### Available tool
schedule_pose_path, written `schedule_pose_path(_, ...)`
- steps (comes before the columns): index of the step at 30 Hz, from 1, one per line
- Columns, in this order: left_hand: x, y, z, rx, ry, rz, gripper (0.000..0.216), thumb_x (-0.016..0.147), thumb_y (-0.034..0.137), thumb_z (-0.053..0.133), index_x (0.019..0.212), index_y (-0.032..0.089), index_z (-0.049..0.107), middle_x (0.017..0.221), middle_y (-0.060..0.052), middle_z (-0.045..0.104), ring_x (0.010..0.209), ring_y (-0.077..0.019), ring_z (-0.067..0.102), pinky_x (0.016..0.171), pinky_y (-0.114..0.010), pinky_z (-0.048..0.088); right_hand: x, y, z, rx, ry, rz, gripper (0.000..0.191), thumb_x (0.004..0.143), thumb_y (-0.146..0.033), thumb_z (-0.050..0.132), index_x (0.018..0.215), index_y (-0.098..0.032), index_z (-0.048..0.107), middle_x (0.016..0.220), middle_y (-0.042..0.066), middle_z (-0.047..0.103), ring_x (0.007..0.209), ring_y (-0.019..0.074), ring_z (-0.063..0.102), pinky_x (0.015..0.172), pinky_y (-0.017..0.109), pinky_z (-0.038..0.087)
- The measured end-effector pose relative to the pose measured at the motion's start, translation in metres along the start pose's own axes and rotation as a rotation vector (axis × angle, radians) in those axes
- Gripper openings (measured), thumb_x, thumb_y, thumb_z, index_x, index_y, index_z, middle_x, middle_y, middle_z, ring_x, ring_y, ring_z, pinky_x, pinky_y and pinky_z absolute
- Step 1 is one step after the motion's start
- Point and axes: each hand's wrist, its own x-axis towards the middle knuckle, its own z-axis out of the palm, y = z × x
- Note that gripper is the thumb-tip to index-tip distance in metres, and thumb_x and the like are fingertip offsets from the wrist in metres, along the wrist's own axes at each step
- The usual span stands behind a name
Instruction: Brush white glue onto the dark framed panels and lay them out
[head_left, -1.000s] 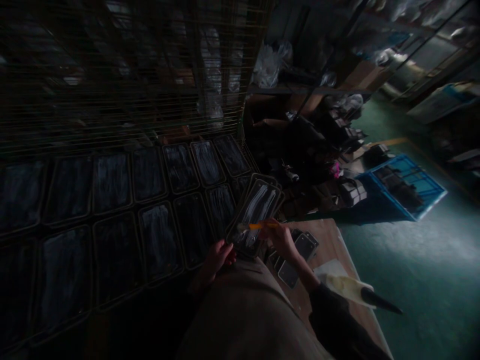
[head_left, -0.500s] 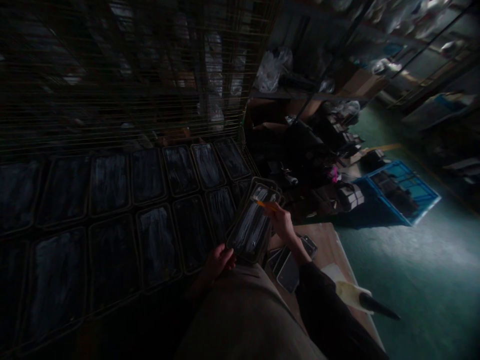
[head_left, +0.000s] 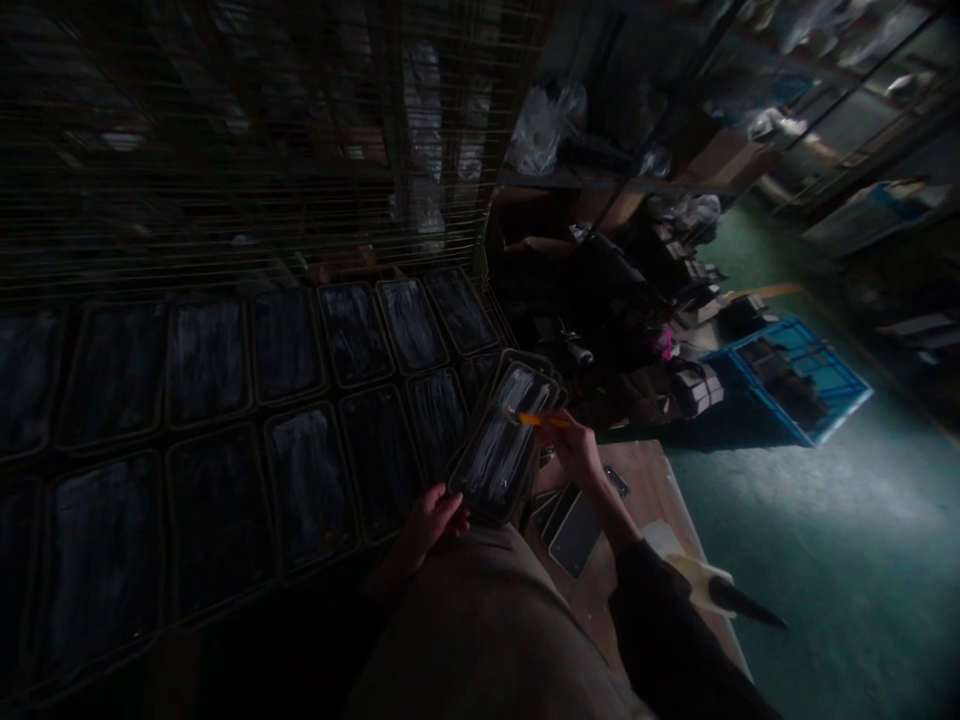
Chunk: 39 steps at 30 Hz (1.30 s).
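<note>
My right hand [head_left: 579, 455] is closed round the orange handle of a small brush [head_left: 537, 419]. The brush's tip touches the upper part of a dark rectangular panel [head_left: 487, 462] with rounded corners, whose face carries whitish wet-looking streaks. My left hand [head_left: 436, 515] grips this panel's near left corner, thumb on top and fingers at its edge. The panel lies tilted over similar panels, partly hidden beneath it. To the left, rows of streaked panels [head_left: 311, 480] lie side by side. Right of my body, plain dark panels [head_left: 577, 535] rest on a wooden table [head_left: 651, 480].
A pale container with a dark pointed handle [head_left: 709, 588] stands at the table's right edge. Beyond it, a blue-framed crate [head_left: 799, 385] sits on the green floor. A wire mesh rack [head_left: 300, 215] rises behind the rows; boxes and plastic-wrapped goods [head_left: 544, 130] fill shelves.
My right hand and the brush have moved slightly down and right along the panel. My left hand keeps its hold on the corner. The view has shifted a little.
</note>
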Motion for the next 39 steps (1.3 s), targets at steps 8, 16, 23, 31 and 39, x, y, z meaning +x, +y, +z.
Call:
schedule_pose_path(8, -0.007, 0.011, 0.005, -0.034, -0.008, -0.049, 0.04, 0.07, 0.049, 0.067, 0.086, 0.015, 0.051, 0.069, -0.003, 0.067, 0.055, -0.0147, 0.065, 0.048, -0.022, 0.047, 0.01, 0.003, -0.019, -0.256, 0.164, -0.093, 0.03, 0.095, -0.032, 0.045, 0.111, -0.013, 0.06, 0.08, 0.008, 0.069, 0.069, 0.0155, 0.064, 0.062, 0.023, 0.048)
schedule_pose_path(16, -0.007, 0.007, 0.004, -0.053, 0.009, -0.026, 0.038, 0.073, 0.045, 0.067, 0.089, 0.014, 0.052, 0.069, -0.004, 0.067, 0.055, -0.0139, 0.065, 0.048, -0.021, 0.047, -0.095, -0.031, 0.035, -0.129, -0.192, -0.056, 0.024, 0.095, -0.029, 0.045, 0.112, -0.02, 0.059, 0.08, 0.003, 0.069, 0.068, 0.015, 0.067, 0.06, 0.022, 0.047)
schedule_pose_path(23, -0.005, 0.003, 0.004, -0.028, 0.001, 0.001, 0.035, 0.076, 0.042, 0.064, 0.091, 0.013, 0.052, 0.07, -0.004, 0.068, 0.056, -0.0136, 0.066, 0.049, -0.021, 0.048, -0.106, -0.042, 0.056, 0.105, -0.07, 0.078, 0.028, 0.097, -0.035, 0.044, 0.115, -0.019, 0.058, 0.08, 0.003, 0.068, 0.072, 0.0151, 0.067, 0.066, 0.023, 0.051)
schedule_pose_path(31, -0.005, 0.002, 0.005, -0.023, -0.019, -0.001, 0.038, 0.072, 0.047, 0.067, 0.085, 0.014, 0.051, 0.066, -0.002, 0.066, 0.052, -0.0134, 0.064, 0.046, -0.022, 0.047, -0.135, -0.027, 0.036, 0.151, -0.062, 0.161, 0.029, 0.095, -0.04, 0.047, 0.107, -0.017, 0.059, 0.071, 0.002, 0.067, 0.061, 0.0145, 0.064, 0.06, 0.024, 0.052)
schedule_pose_path(39, -0.008, 0.003, 0.008, 0.028, 0.002, 0.016, 0.038, 0.072, 0.049, 0.064, 0.084, 0.016, 0.049, 0.066, -0.002, 0.065, 0.056, -0.0146, 0.065, 0.049, -0.023, 0.048, -0.104, -0.013, 0.0, 0.149, 0.238, 0.13, 0.035, 0.092, -0.044, 0.05, 0.11, -0.015, 0.06, 0.076, 0.005, 0.069, 0.066, 0.0173, 0.067, 0.061, 0.026, 0.054)
